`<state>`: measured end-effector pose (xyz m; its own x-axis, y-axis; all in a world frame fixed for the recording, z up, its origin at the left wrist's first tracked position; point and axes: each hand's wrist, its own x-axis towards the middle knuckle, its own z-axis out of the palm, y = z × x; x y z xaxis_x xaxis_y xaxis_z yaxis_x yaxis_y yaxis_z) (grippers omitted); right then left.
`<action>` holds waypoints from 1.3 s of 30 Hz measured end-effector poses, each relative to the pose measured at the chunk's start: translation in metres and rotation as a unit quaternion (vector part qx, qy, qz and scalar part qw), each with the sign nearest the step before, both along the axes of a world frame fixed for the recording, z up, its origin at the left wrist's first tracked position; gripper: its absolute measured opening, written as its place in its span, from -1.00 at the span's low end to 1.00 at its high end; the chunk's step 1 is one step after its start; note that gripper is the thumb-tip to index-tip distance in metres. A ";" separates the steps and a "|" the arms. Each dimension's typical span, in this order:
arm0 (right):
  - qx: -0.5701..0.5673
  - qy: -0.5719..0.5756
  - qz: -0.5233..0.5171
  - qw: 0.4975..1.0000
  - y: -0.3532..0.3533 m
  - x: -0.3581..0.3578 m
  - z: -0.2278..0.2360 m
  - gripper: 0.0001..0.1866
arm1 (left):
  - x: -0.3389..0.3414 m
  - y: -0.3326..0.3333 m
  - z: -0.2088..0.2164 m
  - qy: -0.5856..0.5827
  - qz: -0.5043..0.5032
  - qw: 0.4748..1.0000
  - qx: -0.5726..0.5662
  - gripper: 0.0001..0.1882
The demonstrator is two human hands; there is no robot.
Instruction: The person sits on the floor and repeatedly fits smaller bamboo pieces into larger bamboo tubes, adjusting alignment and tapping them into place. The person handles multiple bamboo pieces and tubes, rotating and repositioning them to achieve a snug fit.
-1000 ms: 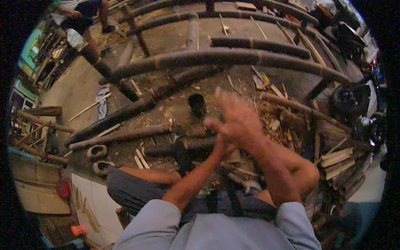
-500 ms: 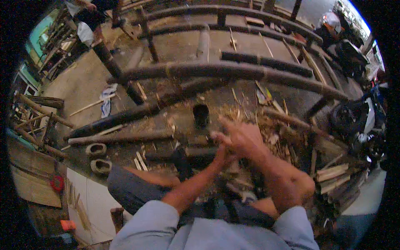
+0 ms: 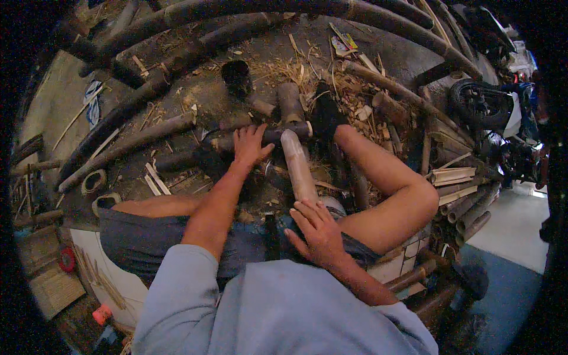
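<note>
A dark bamboo pole (image 3: 291, 129) lies crosswise in front of me, between my knees. My left hand (image 3: 251, 146) rests on its left part, palm down with fingers spread. A pale bamboo length (image 3: 300, 168) runs from that pole back toward my lap, its rounded far end against the pole. At its near end lies my right hand (image 3: 321, 235), fingers stretched over the bamboo and thumb apart. Beyond the crosswise pole are a short brown bamboo piece (image 3: 290, 102) and an upright dark bamboo stub (image 3: 237, 77).
Long bamboo poles (image 3: 127, 142) lie to the left, and a thick bamboo rail (image 3: 254, 10) curves across the far side. Shavings (image 3: 299, 72) litter the ground ahead. Split strips (image 3: 454, 175) and stacked bamboo (image 3: 470, 213) are at right, near a motorcycle wheel (image 3: 479, 106).
My hands were together in the air, the right one pointing forward. They have separated: the left went down-left onto the dark pole, the right came back onto the pale bamboo. The view has tilted downward.
</note>
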<state>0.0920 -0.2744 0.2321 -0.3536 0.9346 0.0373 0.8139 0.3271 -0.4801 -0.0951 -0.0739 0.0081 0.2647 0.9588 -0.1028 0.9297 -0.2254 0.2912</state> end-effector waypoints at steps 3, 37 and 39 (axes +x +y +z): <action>-0.087 0.105 -0.109 0.985 -0.014 0.006 -0.023 -0.28 | 0.009 0.017 0.008 0.032 0.024 0.996 -0.083 -0.10; -0.484 0.433 -0.328 0.686 0.010 0.024 -0.063 -0.41 | 0.003 0.013 0.012 0.043 -0.008 0.998 -0.049 -0.15; -0.520 0.471 -0.304 0.645 0.008 0.022 -0.063 -0.44 | 0.002 0.012 0.012 0.042 -0.012 0.997 -0.057 -0.15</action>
<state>0.1138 -0.2664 0.1693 -0.1883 0.5834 -0.7901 -0.1720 -0.8116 -0.5583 -0.0929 -0.0617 0.0201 0.2725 0.9336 -0.2329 0.9469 -0.2172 0.2372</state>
